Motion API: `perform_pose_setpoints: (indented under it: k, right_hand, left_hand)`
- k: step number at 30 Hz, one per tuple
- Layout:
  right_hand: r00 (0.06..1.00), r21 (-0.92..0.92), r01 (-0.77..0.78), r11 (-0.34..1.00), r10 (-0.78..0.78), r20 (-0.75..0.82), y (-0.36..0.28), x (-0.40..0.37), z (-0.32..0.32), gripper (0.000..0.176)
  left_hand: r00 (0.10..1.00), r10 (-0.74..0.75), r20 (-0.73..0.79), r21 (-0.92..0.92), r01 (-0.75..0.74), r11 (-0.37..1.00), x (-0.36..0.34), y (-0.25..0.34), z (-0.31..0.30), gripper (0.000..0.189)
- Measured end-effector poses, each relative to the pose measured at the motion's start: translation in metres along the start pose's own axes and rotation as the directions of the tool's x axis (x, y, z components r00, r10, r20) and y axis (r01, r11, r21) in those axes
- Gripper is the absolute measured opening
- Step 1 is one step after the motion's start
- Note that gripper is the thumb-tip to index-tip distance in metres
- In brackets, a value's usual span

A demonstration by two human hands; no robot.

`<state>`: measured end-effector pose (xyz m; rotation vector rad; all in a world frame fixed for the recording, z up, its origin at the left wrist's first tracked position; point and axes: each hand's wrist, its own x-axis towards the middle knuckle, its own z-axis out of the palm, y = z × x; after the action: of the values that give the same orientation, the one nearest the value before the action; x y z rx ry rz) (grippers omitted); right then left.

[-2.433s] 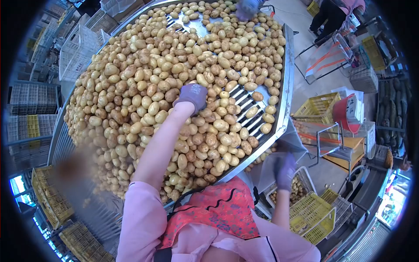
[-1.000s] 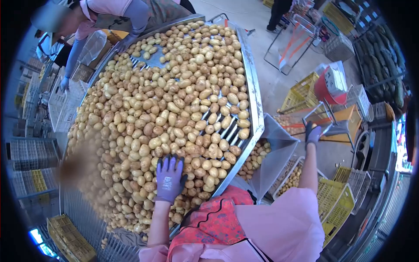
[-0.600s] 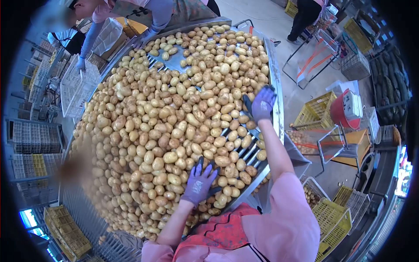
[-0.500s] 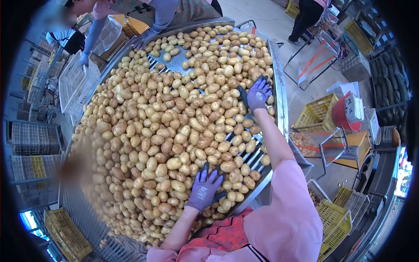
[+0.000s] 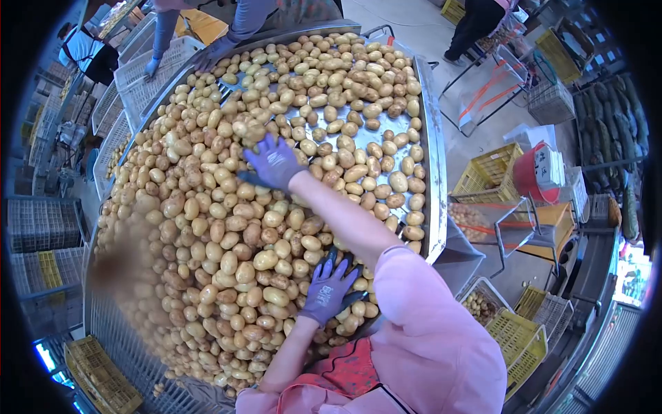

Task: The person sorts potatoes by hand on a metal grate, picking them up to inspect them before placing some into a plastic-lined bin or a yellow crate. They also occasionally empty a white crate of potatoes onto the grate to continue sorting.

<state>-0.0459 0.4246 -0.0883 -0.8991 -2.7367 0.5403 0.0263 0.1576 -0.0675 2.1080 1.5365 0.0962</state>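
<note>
Potatoes (image 5: pixel 227 228) lie heaped over a metal sorting table (image 5: pixel 433 159). My left hand (image 5: pixel 328 290), in a purple glove with dark fingertips, rests on the potatoes near the table's front edge, fingers spread. My right hand (image 5: pixel 274 163), gloved the same way, reaches across to the upper middle of the heap and lies on potatoes with its fingers apart. Neither hand visibly grips a potato. Right of my right hand, the potatoes are scattered more thinly over bare metal.
Across the table a co-worker's gloved hand (image 5: pixel 215 54) rests at its edge, the other by a white crate (image 5: pixel 148 76). Yellow crates (image 5: pixel 486 172), a red bucket (image 5: pixel 534 176) and a metal stand (image 5: pixel 483 90) are on the right. Another person (image 5: pixel 476 27) stands beyond.
My right hand has swept leftward from the table's right side, and potatoes there are now sparser. My left hand stays nearly in place. The co-worker's hand by the white crate has moved.
</note>
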Motion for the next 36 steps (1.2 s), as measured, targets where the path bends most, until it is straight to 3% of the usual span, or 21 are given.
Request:
perform_pose_setpoints:
  k: [1, 3, 5, 7, 8, 9, 10, 12, 14, 16, 18, 19, 21, 23, 26, 28, 29, 30, 33, 35, 36]
  right_hand:
    - [0.998, 0.041, 0.016, 0.999, -0.018, 0.065, -0.022, -0.013, -0.013, 0.067]
    - [0.989, 0.005, 0.124, 0.992, -0.123, -0.085, -0.049, -0.051, 0.006, 0.065]
    - [0.972, 0.033, 0.1, 0.994, -0.091, -0.217, -0.06, -0.089, 0.006, 0.067]
    - [0.982, 0.117, 0.145, 0.983, -0.128, -0.138, -0.056, -0.13, -0.017, 0.062]
    - [0.974, 0.078, 0.216, 0.973, -0.209, -0.088, -0.051, -0.153, -0.011, 0.057]
    - [0.958, 0.044, 0.286, 0.957, -0.285, -0.035, -0.044, -0.17, -0.006, 0.052]
    - [0.957, 0.045, 0.29, 0.956, -0.289, -0.033, -0.037, -0.18, -0.016, 0.052]
    - [0.952, 0.349, 0.259, 0.9, -0.299, 0.064, -0.02, -0.195, -0.035, 0.042]
    - [0.988, 0.551, 0.154, 0.82, -0.141, -0.067, 0.016, -0.177, -0.036, 0.037]
    - [0.986, 0.581, 0.1, 0.808, -0.003, -0.165, 0.053, -0.132, -0.065, 0.037]
    - [0.912, 0.215, 0.062, 0.975, 0.033, -0.41, 0.105, -0.069, -0.061, 0.037]
    - [0.942, 0.048, -0.052, 0.997, 0.065, -0.328, 0.126, -0.032, -0.073, 0.036]
    - [0.885, -0.258, -0.085, 0.962, -0.046, -0.463, 0.191, 0.042, -0.055, 0.031]
    - [0.939, -0.366, -0.111, 0.924, -0.023, -0.343, 0.237, 0.098, -0.05, 0.034]
    - [0.951, -0.406, -0.308, 0.86, 0.29, -0.106, 0.257, 0.151, -0.035, 0.035]
    - [0.93, -0.458, -0.322, 0.829, 0.367, 0.012, 0.259, 0.177, -0.046, 0.041]
    - [0.862, -0.194, -0.506, 0.841, 0.504, -0.064, 0.29, 0.197, -0.032, 0.045]
    - [0.904, -0.136, -0.417, 0.898, 0.426, 0.037, 0.317, 0.211, -0.032, 0.046]
    - [0.839, -0.121, -0.521, 0.845, 0.533, 0.109, 0.315, 0.21, -0.034, 0.046]
    - [0.875, -0.471, -0.297, 0.831, 0.434, 0.214, 0.252, 0.177, -0.065, 0.048]
    - [0.877, -0.468, -0.298, 0.832, 0.432, 0.21, 0.247, 0.173, -0.067, 0.048]
  left_hand:
    - [1.0, 0.008, -0.018, 0.001, -0.008, 1.0, 0.0, 0.001, 0.0, 0.059]
    - [0.999, 0.032, 0.043, 0.058, -0.035, 0.998, -0.005, 0.003, -0.011, 0.058]
    - [0.993, 0.093, 0.076, 0.105, -0.1, 0.989, -0.012, 0.005, -0.03, 0.056]
    - [0.993, 0.093, 0.072, 0.062, -0.098, 0.993, -0.019, 0.003, -0.063, 0.054]
    - [0.991, 0.105, 0.08, 0.014, -0.106, 0.994, -0.022, -0.002, -0.079, 0.052]
    - [0.996, 0.076, 0.054, -0.165, -0.066, 0.984, -0.021, -0.012, -0.092, 0.049]
    - [0.996, 0.073, 0.052, -0.166, -0.063, 0.984, -0.023, -0.024, -0.102, 0.049]
    - [0.986, 0.135, 0.102, -0.197, -0.114, 0.974, -0.024, -0.044, -0.119, 0.049]
    - [0.997, 0.044, 0.065, 0.131, -0.052, 0.99, -0.011, -0.055, -0.148, 0.051]
    - [0.999, -0.041, 0.011, 0.435, 0.032, 0.9, -0.005, -0.081, -0.169, 0.051]
    - [0.987, -0.158, -0.025, 0.386, 0.156, 0.909, -0.001, -0.117, -0.173, 0.056]
    - [0.991, -0.133, -0.008, 0.376, 0.126, 0.918, 0.0, -0.131, -0.169, 0.057]
    - [0.993, -0.116, 0.013, 0.375, 0.103, 0.921, 0.003, -0.145, -0.155, 0.06]
    - [0.995, -0.099, 0.013, 0.369, 0.087, 0.925, 0.008, -0.144, -0.15, 0.064]
    - [0.993, -0.11, 0.033, 0.29, 0.096, 0.952, 0.017, -0.142, -0.154, 0.067]
    - [0.996, -0.081, 0.033, 0.29, 0.068, 0.954, 0.016, -0.148, -0.15, 0.068]
    - [0.994, -0.104, 0.045, 0.28, 0.088, 0.956, 0.017, -0.147, -0.151, 0.068]
    - [0.993, -0.111, 0.047, 0.257, 0.095, 0.962, 0.019, -0.144, -0.154, 0.069]
    - [0.993, -0.114, 0.038, 0.253, 0.101, 0.962, 0.021, -0.145, -0.156, 0.07]
    - [0.993, -0.106, 0.045, 0.277, 0.089, 0.957, 0.02, -0.144, -0.154, 0.069]
    - [0.993, -0.107, 0.044, 0.282, 0.09, 0.955, 0.019, -0.143, -0.152, 0.069]
